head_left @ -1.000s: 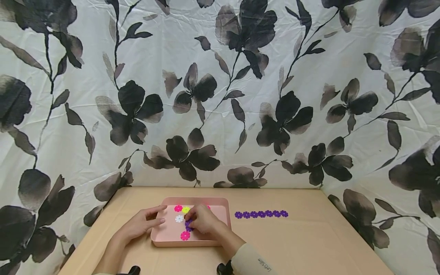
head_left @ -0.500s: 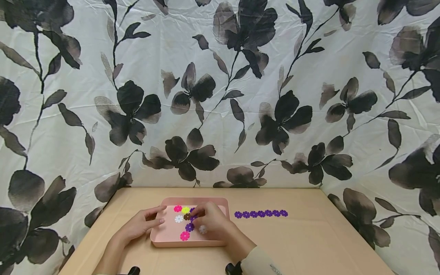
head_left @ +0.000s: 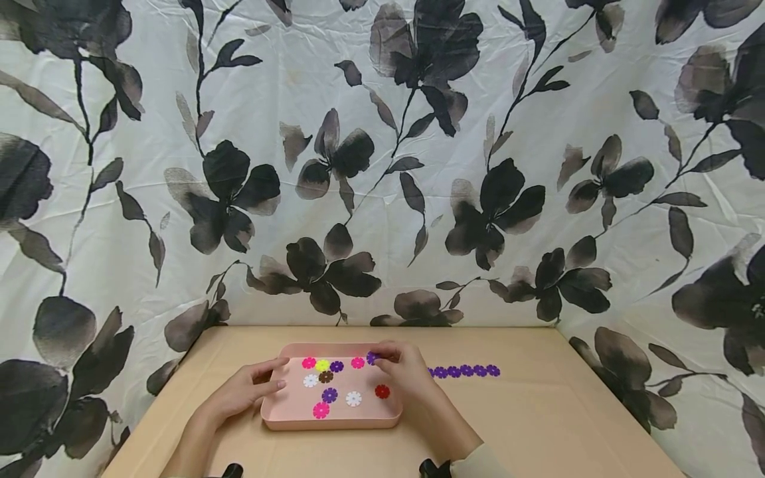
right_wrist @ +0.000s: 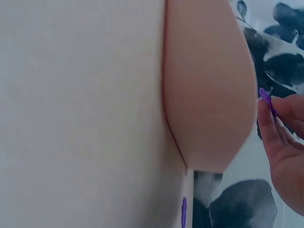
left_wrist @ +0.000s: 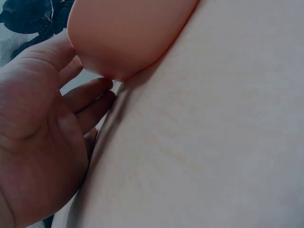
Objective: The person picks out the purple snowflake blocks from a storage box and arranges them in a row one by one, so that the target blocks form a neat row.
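Observation:
A pink tray [head_left: 299, 423] holds loose flower-shaped pieces, among them a yellow flower [head_left: 323, 365], a brown flower [head_left: 325, 377] and a red flower [head_left: 382, 392]. Thumb and fingertips of my left hand [head_left: 248, 385] rest on the tray's left rim, with fingers fairly straight; the left wrist view has this hand [left_wrist: 42, 123] beside the tray wall. Over the tray's far right corner, my right hand [head_left: 412, 375] pinches a purple flower piece [head_left: 372, 358] between thumb and fingers. The right wrist view shows that piece [right_wrist: 266, 96] edge-on, above the tray wall.
Right of the tray, a row of purple flowers [head_left: 466, 370] lies on the tan table [head_left: 538, 425]; my right hand hides its left end. Behind the table hangs a white cloth [head_left: 412, 219] with dark flowers printed on it.
My right hand has moved from the tray's middle to its far right corner with a purple flower pinched, uncovering pink, white and red flowers. The left hand has stayed at the rim.

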Demonstrator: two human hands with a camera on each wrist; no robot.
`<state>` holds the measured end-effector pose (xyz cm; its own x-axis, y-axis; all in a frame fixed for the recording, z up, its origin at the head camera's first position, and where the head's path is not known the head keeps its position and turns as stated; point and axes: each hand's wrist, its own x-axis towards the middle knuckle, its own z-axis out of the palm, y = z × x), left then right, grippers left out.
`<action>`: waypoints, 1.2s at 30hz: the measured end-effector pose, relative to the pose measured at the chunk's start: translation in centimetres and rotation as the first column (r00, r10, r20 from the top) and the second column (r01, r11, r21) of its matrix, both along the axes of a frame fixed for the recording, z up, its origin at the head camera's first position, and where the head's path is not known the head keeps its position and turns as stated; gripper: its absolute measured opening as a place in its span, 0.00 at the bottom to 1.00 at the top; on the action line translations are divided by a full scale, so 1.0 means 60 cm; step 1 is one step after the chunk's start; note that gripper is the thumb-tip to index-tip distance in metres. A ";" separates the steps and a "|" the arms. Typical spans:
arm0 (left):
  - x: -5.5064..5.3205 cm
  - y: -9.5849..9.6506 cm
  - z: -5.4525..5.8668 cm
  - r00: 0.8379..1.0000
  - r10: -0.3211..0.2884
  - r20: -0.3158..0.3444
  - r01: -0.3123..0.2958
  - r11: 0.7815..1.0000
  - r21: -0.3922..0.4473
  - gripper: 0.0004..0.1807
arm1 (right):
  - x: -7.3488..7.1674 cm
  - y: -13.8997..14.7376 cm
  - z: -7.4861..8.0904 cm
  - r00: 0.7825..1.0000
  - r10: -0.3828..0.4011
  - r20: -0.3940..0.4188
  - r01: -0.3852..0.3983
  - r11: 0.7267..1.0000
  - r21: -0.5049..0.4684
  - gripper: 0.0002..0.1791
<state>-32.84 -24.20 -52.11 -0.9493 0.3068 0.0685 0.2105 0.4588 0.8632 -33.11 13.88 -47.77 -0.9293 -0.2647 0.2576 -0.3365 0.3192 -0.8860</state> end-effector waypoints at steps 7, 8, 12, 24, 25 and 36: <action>-0.002 0.000 0.001 1.000 0.011 -0.001 -0.011 1.000 -0.011 0.33 | -0.007 0.031 0.003 0.999 -0.033 -0.010 0.033 0.999 -0.005 0.14; -0.002 0.000 0.001 1.000 0.012 -0.006 -0.012 1.000 -0.011 0.33 | -0.008 0.034 0.001 0.999 -0.032 -0.015 0.032 0.999 -0.005 0.13; -0.001 -0.001 0.000 1.000 0.011 -0.017 -0.011 1.000 -0.002 0.33 | -0.008 0.045 -0.004 0.999 -0.031 -0.026 0.031 1.000 0.004 0.13; 0.000 -0.004 -0.006 1.000 0.008 -0.010 -0.008 1.000 0.009 0.32 | -0.010 0.086 0.000 0.992 -0.103 -0.067 0.103 0.995 -0.010 0.14; -0.001 -0.004 -0.006 1.000 0.006 -0.009 -0.006 1.000 0.010 0.32 | -0.011 0.090 0.001 0.991 -0.114 -0.070 0.113 0.993 -0.015 0.14; -0.004 -0.004 -0.004 1.000 0.008 -0.007 -0.008 1.000 -0.002 0.33 | -0.024 0.146 0.003 0.963 -0.230 -0.140 0.231 0.973 -0.004 0.13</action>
